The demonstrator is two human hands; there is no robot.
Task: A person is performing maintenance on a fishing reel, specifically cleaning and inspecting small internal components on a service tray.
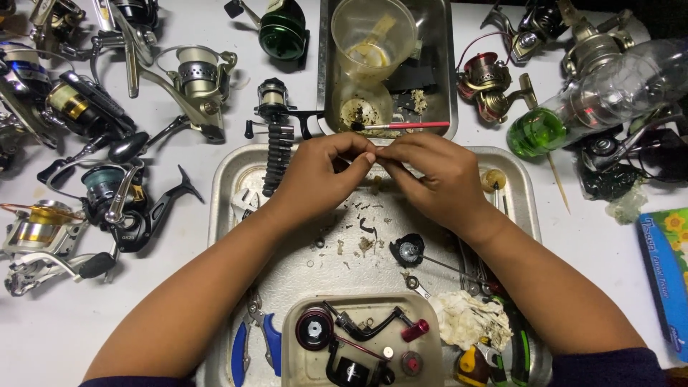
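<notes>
My left hand (pixel 320 172) and my right hand (pixel 433 175) meet fingertip to fingertip over the far part of a metal tray (pixel 229 186). Together they pinch a very small part between them; it is too small and too hidden to identify. Below the hands, on the tray, lie scattered bits of dirt, small screws and a black round reel part (pixel 407 250) with a thin shaft. A small plastic tub (pixel 362 349) at the near edge holds a black reel handle, a spool and small round parts.
Many fishing reels (pixel 122 201) cover the white table at left and far right. A deeper steel tray (pixel 326 86) with plastic cups and a pink brush (pixel 412 125) stands behind. Blue-handled pliers (pixel 254 344), a dirty rag (pixel 469 319), a green-bottomed bottle (pixel 573 107) and a tissue box (pixel 666 272) lie around.
</notes>
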